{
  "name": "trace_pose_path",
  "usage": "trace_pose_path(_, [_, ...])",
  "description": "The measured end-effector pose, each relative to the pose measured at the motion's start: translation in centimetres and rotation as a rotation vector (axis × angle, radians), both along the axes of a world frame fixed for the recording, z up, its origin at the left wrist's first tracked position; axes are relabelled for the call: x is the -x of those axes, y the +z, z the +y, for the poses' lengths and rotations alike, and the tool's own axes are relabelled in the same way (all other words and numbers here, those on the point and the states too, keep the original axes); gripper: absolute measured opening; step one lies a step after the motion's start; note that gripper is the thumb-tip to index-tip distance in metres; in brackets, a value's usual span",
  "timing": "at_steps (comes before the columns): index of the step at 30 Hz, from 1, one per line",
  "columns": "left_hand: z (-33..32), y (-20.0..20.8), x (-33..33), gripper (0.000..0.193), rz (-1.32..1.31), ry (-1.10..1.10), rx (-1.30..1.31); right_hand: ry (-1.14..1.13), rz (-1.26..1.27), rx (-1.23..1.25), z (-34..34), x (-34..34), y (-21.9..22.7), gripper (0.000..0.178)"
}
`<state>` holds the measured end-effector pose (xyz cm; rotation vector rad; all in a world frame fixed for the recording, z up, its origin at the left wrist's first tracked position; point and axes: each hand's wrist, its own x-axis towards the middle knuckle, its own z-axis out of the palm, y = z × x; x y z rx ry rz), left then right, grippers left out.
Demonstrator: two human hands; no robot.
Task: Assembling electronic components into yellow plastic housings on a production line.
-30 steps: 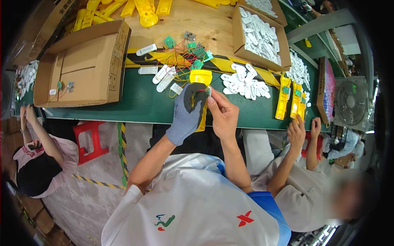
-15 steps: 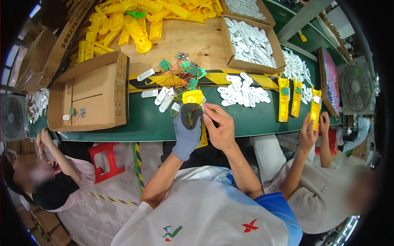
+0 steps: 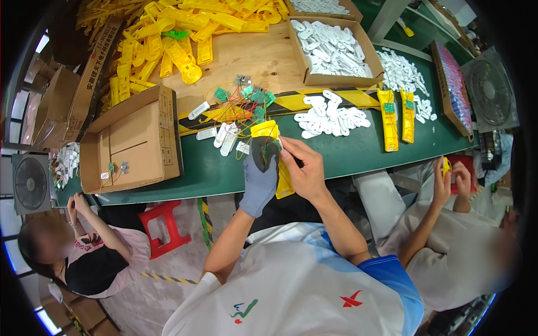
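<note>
Grey-gloved left hand (image 3: 260, 178) is grasping a long yellow plastic casing (image 3: 284, 183), bare right hand (image 3: 306, 168) touching it, grip unclear, dark lettering (image 3: 100, 63) marking a brown cardboard carton (image 3: 79, 116).

the left grip (image 3: 261, 176), gloved in grey-blue with darker fingers, is curled closed before the torso. the bare right grip (image 3: 307, 168) meets it, thumb and index finger pointing toward the gloved fingers, the others bent. the left forearm (image 3: 228, 241) slants up and rightward, the right forearm (image 3: 341, 224) up and leftward, elbows apart.
</note>
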<state>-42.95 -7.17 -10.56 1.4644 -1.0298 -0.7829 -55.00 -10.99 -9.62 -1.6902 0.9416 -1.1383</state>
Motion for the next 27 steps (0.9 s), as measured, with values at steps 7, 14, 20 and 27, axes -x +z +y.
trace_pose_path(7, [0.4, -1.0, -0.2, 0.019, 0.147, -0.024, -0.074, 0.117, -0.129, -0.144, 0.0, 0.4, -1.2, 0.028])
trace_pose_path(14, [0.5, -0.7, 0.0, 0.017, 0.037, 0.001, 0.087, 0.047, -0.22, -0.251, 1.2, -0.2, -1.0, 0.027])
trace_pose_path(20, [0.5, -0.9, -0.1, 0.018, 0.105, -0.053, 0.02, -0.015, -0.193, -0.156, 1.2, 0.1, -1.4, 0.029])
trace_pose_path(27, [0.5, -1.0, 0.2, 0.02, -0.057, -0.032, 0.116, -0.01, -0.226, -0.222, 1.8, 0.5, -1.7, 0.028])
